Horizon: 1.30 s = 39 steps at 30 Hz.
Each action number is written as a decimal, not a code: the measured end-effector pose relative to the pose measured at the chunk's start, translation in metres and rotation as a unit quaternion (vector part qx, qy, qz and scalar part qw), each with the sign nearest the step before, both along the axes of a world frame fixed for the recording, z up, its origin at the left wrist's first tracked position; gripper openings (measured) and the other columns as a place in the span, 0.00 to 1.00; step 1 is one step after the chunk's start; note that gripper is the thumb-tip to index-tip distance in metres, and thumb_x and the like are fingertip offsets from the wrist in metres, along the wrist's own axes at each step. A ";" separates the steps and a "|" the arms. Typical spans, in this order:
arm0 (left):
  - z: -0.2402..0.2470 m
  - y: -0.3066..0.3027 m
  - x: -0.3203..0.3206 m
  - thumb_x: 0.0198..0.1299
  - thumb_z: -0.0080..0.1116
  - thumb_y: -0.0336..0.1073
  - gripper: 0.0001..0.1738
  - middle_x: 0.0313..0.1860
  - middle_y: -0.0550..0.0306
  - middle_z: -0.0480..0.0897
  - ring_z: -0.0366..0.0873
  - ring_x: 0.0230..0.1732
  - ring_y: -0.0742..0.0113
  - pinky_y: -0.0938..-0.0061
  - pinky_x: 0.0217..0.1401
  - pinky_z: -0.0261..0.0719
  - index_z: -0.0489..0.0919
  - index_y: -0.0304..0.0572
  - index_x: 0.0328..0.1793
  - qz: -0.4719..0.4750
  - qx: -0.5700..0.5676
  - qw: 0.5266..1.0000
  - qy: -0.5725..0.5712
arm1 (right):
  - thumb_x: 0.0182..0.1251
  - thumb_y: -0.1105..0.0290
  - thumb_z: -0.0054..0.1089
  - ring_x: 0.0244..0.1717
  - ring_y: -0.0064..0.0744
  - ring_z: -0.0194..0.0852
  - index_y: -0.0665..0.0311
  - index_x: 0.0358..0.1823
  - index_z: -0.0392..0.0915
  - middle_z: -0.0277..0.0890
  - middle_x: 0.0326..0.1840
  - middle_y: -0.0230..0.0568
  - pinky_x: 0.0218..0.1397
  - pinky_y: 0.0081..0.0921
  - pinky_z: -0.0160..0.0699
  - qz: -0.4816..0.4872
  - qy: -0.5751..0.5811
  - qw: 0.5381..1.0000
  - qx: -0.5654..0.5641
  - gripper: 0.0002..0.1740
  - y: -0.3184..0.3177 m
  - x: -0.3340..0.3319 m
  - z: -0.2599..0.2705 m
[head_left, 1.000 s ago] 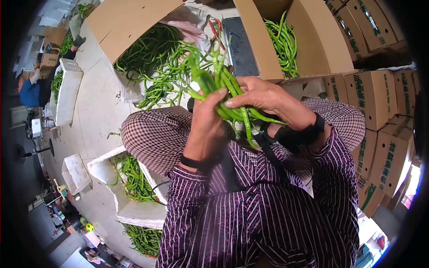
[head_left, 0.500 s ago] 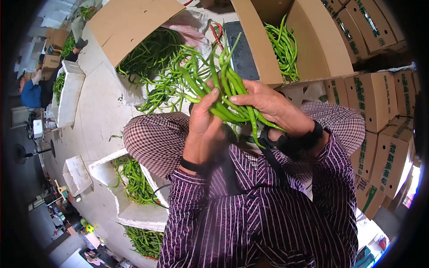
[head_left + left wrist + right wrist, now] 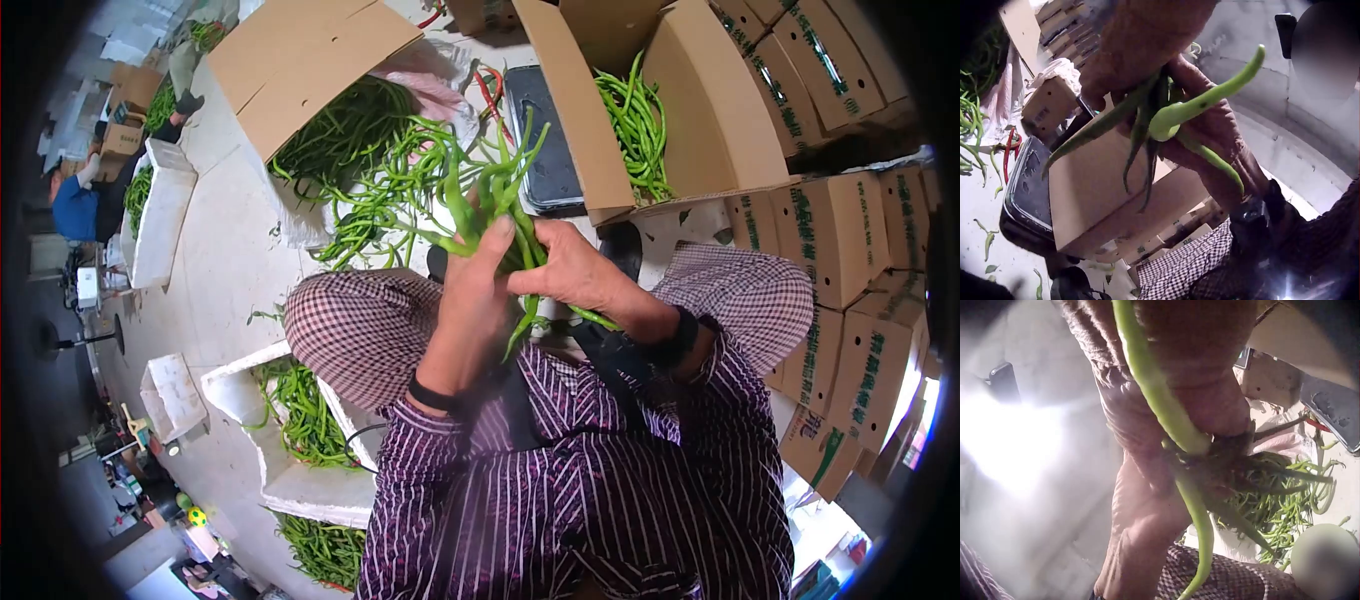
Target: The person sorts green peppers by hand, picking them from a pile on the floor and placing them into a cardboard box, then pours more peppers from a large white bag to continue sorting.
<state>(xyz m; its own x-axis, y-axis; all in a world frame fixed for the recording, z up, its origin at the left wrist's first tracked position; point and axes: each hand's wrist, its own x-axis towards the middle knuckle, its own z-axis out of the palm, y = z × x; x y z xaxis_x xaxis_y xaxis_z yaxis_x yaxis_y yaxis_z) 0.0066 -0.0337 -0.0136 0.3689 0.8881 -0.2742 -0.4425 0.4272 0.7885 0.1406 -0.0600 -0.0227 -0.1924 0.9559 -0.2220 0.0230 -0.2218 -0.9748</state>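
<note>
Both hands hold one bunch of long green chili peppers (image 3: 490, 195) above the lap in the head view. The left hand (image 3: 475, 290) grips the bunch from the left, its thumb laid along the peppers. From the right, the right hand (image 3: 580, 272) holds the same bunch with thumb and fingers. Pepper tips fan out upward and some hang below the palms. In the left wrist view a pale green pepper (image 3: 1210, 103) sticks out across the right hand (image 3: 1213, 134). A long pepper (image 3: 1154, 387) crosses the hand in the right wrist view; the inner fingers are hidden.
An open carton (image 3: 715, 110) with green peppers stands ahead right, beside a dark flat scale (image 3: 545, 135). Loose peppers (image 3: 385, 205) spill from a sack ahead left. Foam boxes (image 3: 315, 490) with peppers sit at left; stacked cartons (image 3: 835, 230) line the right. Another person (image 3: 75, 208) is far left.
The hands have drawn closer together, the left moving right, and the fanned peppers are gathered into a tighter bunch. The head view has shifted slightly.
</note>
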 end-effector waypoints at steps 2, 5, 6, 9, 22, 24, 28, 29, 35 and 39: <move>0.006 -0.003 0.002 0.65 0.58 0.43 0.38 0.67 0.48 0.69 0.67 0.66 0.60 0.63 0.69 0.65 0.56 0.35 0.74 -0.005 -0.003 1.000 -0.009 | 0.50 0.76 0.65 0.42 0.19 0.71 0.71 0.50 0.75 0.78 0.42 0.32 0.47 0.20 0.73 0.030 0.037 0.996 -0.074 0.23 0.001 0.004 0.008; 0.030 0.000 0.000 0.65 0.57 0.41 0.35 0.62 0.51 0.71 0.70 0.61 0.63 0.66 0.67 0.65 0.59 0.33 0.72 -0.042 0.055 0.998 0.010 | 0.51 0.77 0.63 0.43 0.19 0.72 0.71 0.52 0.76 0.78 0.43 0.33 0.49 0.20 0.72 -0.020 0.095 0.993 -0.066 0.23 0.002 0.009 0.034; 0.033 0.003 0.002 0.65 0.57 0.41 0.35 0.62 0.51 0.71 0.70 0.61 0.63 0.66 0.67 0.65 0.59 0.33 0.72 -0.041 0.059 0.997 0.007 | 0.51 0.78 0.63 0.44 0.20 0.73 0.71 0.53 0.76 0.78 0.44 0.33 0.51 0.20 0.71 -0.022 0.120 0.989 -0.078 0.24 0.006 0.012 0.042; 0.042 0.007 0.008 0.61 0.56 0.33 0.38 0.59 0.49 0.72 0.71 0.60 0.64 0.69 0.65 0.68 0.53 0.30 0.75 -0.035 0.095 0.994 0.043 | 0.51 0.76 0.63 0.50 0.24 0.72 0.69 0.55 0.75 0.78 0.49 0.37 0.55 0.24 0.70 -0.004 0.096 0.995 -0.008 0.25 0.011 0.014 0.046; 0.033 0.001 0.018 0.59 0.55 0.30 0.39 0.69 0.43 0.65 0.66 0.68 0.59 0.67 0.71 0.62 0.53 0.30 0.75 -0.045 0.114 0.988 0.091 | 0.54 0.72 0.68 0.52 0.28 0.72 0.66 0.55 0.71 0.75 0.50 0.37 0.57 0.28 0.71 -0.075 0.037 0.996 -0.005 0.26 0.006 0.016 0.041; 0.038 -0.005 0.019 0.61 0.53 0.30 0.37 0.69 0.44 0.66 0.65 0.68 0.60 0.68 0.70 0.62 0.53 0.30 0.75 -0.070 0.081 0.992 0.073 | 0.59 0.75 0.61 0.48 0.29 0.77 0.69 0.51 0.75 0.80 0.45 0.39 0.51 0.27 0.77 -0.127 0.246 0.960 -0.042 0.17 0.002 0.022 0.035; 0.081 -0.016 0.015 0.61 0.53 0.31 0.37 0.70 0.41 0.64 0.64 0.70 0.55 0.66 0.70 0.61 0.53 0.29 0.75 -0.079 0.122 0.984 0.105 | 0.61 0.76 0.61 0.44 0.26 0.79 0.71 0.50 0.75 0.80 0.45 0.38 0.50 0.24 0.79 -0.166 0.295 0.941 -0.002 0.16 0.012 0.054 0.102; 0.084 -0.018 0.006 0.62 0.54 0.32 0.36 0.72 0.38 0.62 0.64 0.70 0.50 0.61 0.71 0.62 0.55 0.29 0.74 -0.066 0.163 0.979 0.107 | 0.61 0.78 0.59 0.46 0.31 0.79 0.72 0.55 0.68 0.77 0.48 0.42 0.52 0.28 0.80 -0.157 0.262 0.952 0.014 0.20 0.015 0.070 0.125; 0.120 0.007 -0.084 0.57 0.59 0.32 0.23 0.40 0.44 0.75 0.77 0.39 0.57 0.63 0.41 0.81 0.68 0.25 0.55 0.033 0.066 0.997 0.009 | 0.60 0.77 0.61 0.48 0.37 0.80 0.73 0.54 0.70 0.77 0.46 0.46 0.54 0.31 0.84 -0.175 0.135 0.972 0.080 0.21 0.081 0.195 0.127; 0.115 0.042 -0.122 0.63 0.55 0.32 0.22 0.37 0.56 0.73 0.69 0.37 0.72 0.80 0.40 0.71 0.67 0.26 0.60 0.091 0.109 0.976 0.163 | 0.61 0.76 0.62 0.47 0.38 0.80 0.71 0.59 0.66 0.75 0.52 0.51 0.50 0.28 0.84 -0.177 0.130 0.975 0.022 0.25 0.097 0.226 0.057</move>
